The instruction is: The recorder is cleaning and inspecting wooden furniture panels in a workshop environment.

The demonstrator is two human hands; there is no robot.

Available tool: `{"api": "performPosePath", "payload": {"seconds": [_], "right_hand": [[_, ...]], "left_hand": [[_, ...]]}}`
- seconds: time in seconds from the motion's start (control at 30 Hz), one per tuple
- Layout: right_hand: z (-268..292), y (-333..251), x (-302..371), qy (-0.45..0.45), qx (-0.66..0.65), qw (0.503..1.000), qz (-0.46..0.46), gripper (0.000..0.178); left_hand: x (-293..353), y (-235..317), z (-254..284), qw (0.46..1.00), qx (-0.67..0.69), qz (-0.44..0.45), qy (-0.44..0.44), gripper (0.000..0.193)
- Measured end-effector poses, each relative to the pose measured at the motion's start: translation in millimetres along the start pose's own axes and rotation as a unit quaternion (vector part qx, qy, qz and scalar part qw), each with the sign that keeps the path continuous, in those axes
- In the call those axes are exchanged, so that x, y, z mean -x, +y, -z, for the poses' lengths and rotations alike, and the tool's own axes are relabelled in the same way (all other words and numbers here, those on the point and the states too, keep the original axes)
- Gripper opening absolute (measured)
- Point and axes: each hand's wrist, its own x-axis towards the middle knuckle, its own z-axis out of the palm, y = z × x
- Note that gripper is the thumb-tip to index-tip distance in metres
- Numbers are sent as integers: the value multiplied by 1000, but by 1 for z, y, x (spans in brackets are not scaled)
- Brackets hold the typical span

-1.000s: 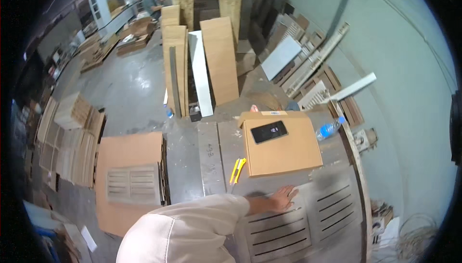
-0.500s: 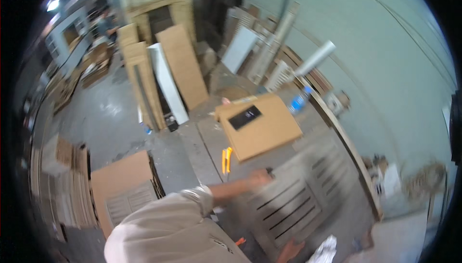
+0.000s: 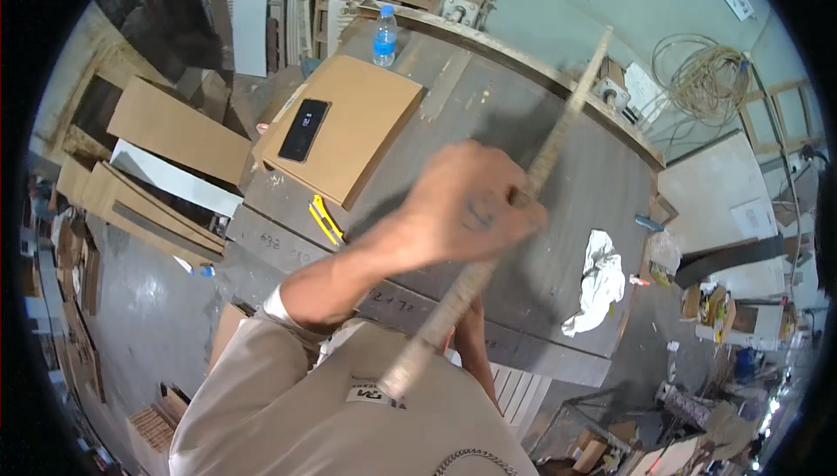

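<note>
My left hand [image 3: 475, 206] is closed round the edge of a louvered wooden panel [image 3: 562, 132], slightly blurred. The panel is tipped up over the table, so only its long, narrow edge faces me, slanting from near my shirt toward the wall. My right forearm shows below the panel, but the hand is hidden behind it. On the grey work table [image 3: 523, 284], a yellow utility knife [image 3: 325, 220] lies left of my left wrist. Beyond that, a black phone [image 3: 305, 130] rests on a flat cardboard box [image 3: 366, 127].
A water bottle [image 3: 384, 37] stands at the table's back edge. A crumpled white cloth [image 3: 597, 284] lies at the right. A raised ledge [image 3: 488, 44] runs along the back. Boards and cardboard [image 3: 179, 132] lean at the left; coiled cable [image 3: 704, 79] hangs on the wall.
The louvered panel has gone from lying nearly flat, with its slats showing, to standing edge-on. My left hand still grips it, while my right hand is now hidden. The view has swung right.
</note>
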Motion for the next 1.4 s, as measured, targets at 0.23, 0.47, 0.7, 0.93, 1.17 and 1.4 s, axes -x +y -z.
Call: {"api": "performPosePath", "payload": {"seconds": [0.23,0.47,0.7,0.93,1.17,1.4], "right_hand": [[-37,-73,78,95,-221,965,104,61],[-38,-136,124,86,-254,909,320,62],[-52,-194,150,241,139,943,181,60],[-37,-211,142,302,238,914,129,56],[-46,-224,121,265,355,880,172,44],[-46,-218,152,259,306,893,204,37]], "left_hand": [[22,14,-20,997,45,-29,-57,35],[38,9,-51,975,163,-128,-80,31],[39,-95,-126,864,468,108,-151,43],[132,-244,-230,695,391,486,-359,64],[145,-243,-248,616,528,478,-338,75],[145,-210,-218,587,540,532,-284,78]]}}
